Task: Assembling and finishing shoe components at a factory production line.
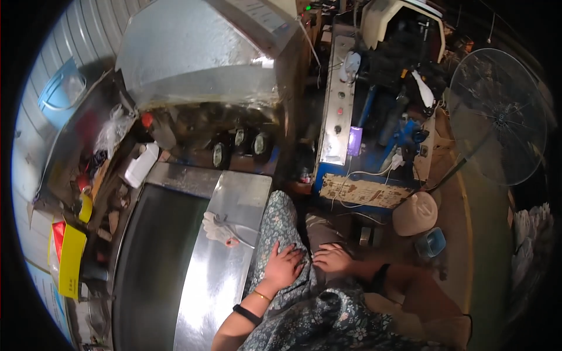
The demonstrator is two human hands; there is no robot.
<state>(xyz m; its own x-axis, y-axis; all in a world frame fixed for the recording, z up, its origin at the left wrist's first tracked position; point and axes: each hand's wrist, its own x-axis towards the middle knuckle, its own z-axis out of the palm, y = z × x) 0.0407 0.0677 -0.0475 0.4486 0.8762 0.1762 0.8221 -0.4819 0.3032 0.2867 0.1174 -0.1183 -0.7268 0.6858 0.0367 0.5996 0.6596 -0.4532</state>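
My left hand (284,266) lies flat on my thigh over a dark apron with a floral print (278,225), its fingers slightly apart and holding nothing. On my other leg rests my right hand (332,258), also empty, with the fingers stretched out toward the left one. The two hands do not touch. Just left of my left hand, a white work glove (219,230) lies on a shiny metal plate (213,286). A dark band and a thin gold-coloured bracelet are on my left wrist; another dark band circles my right forearm.
Along the left runs a dark conveyor belt (158,251) leading to a metal-hooded machine (199,52). A white jug (141,165) and yellow box (71,266) stand beyond it. Ahead right is a blue-framed machine (366,175); a round fan (497,117), beige sack (414,213) and blue container (430,241) are rightward.
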